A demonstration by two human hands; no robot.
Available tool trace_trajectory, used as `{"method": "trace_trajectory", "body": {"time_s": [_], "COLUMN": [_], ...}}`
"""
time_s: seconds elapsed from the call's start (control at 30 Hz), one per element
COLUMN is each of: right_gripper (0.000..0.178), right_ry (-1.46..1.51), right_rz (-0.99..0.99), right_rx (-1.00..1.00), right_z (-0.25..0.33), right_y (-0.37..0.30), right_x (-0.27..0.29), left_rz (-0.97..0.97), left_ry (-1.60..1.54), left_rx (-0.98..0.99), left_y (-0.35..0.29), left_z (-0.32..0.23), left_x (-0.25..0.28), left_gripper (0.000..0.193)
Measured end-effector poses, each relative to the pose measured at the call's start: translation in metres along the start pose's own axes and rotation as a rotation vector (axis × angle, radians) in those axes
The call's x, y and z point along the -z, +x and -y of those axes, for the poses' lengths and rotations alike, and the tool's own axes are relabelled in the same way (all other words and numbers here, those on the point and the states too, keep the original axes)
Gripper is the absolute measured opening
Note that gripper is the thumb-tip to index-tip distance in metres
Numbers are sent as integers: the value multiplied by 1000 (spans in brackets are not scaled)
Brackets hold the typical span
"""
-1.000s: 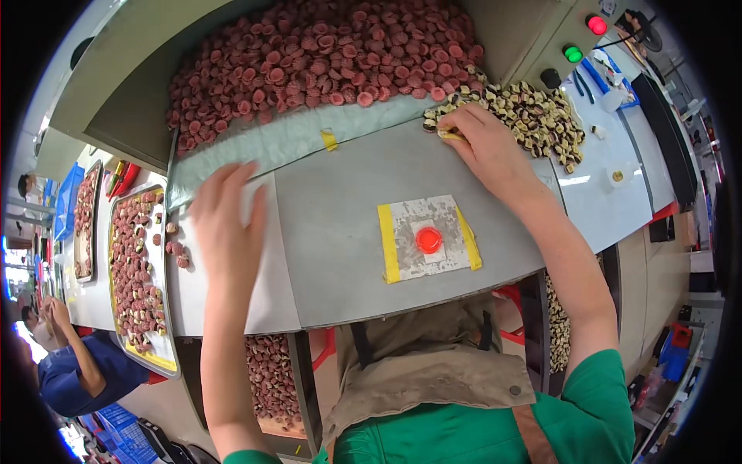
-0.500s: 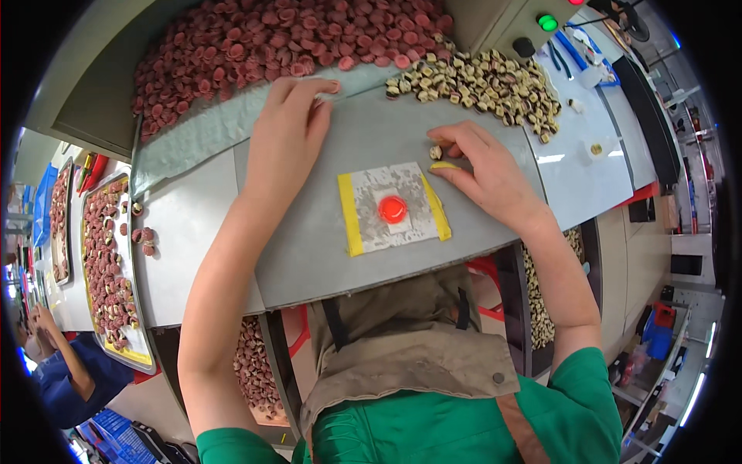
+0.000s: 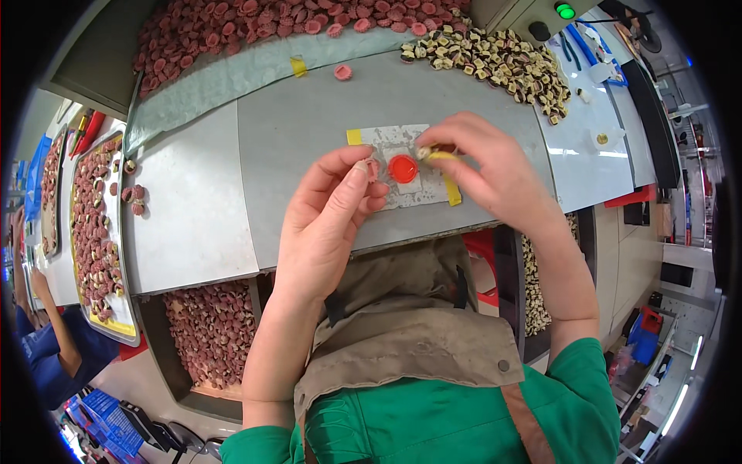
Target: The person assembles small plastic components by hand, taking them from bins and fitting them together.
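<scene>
My left hand (image 3: 325, 205) pinches a small pink scalloped cap (image 3: 372, 170) between thumb and fingers, just left of a glossy red disc (image 3: 403, 168). That disc sits on a worn whitish plate (image 3: 406, 199) edged with yellow tape. Over the plate's right side, my right hand (image 3: 498, 170) grips a small cream-and-dark piece (image 3: 423, 152) at its fingertips. Something yellow shows by that thumb. Farther off lie a heap of pink caps (image 3: 255, 27) and a pile of cream-and-dark pieces (image 3: 495, 62). One loose pink cap (image 3: 342, 72) rests on the grey tabletop (image 3: 294, 116).
A greenish sheet (image 3: 193, 97) borders the pink heap. At left, a tray (image 3: 133, 321) holds joined pieces; several lie beside it. Open drawers (image 3: 212, 332) of pieces sit below the table edge. Another person's arm (image 3: 58, 325) shows at far left. Pliers (image 3: 570, 52) lie at right.
My left hand has drawn back from the pink heap to the red disc, now with a pink cap in it. The right hand has moved left, closer to the disc, with its piece.
</scene>
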State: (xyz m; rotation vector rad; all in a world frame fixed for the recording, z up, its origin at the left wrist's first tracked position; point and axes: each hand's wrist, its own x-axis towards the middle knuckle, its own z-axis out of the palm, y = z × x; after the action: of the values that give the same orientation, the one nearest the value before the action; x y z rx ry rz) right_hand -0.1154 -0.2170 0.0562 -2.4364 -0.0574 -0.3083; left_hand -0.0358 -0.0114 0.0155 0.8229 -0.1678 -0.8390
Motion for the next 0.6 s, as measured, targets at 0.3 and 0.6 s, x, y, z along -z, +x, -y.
{"method": "trace_trajectory", "body": {"time_s": [0.3,0.6], "right_gripper": [22,21], "right_ry": [-157,294], "right_rz": [28,-41], "right_rx": [150,-161], "right_z": [5,19], "right_y": [0,-5], "right_x": [-27,-25], "left_rz": [20,26], "left_ry": [-8,-26], "left_rx": [-12,38], "left_y": [-3,-3], "left_z": [-1,-5], "left_x": [5,10], "left_gripper": [32,32]}}
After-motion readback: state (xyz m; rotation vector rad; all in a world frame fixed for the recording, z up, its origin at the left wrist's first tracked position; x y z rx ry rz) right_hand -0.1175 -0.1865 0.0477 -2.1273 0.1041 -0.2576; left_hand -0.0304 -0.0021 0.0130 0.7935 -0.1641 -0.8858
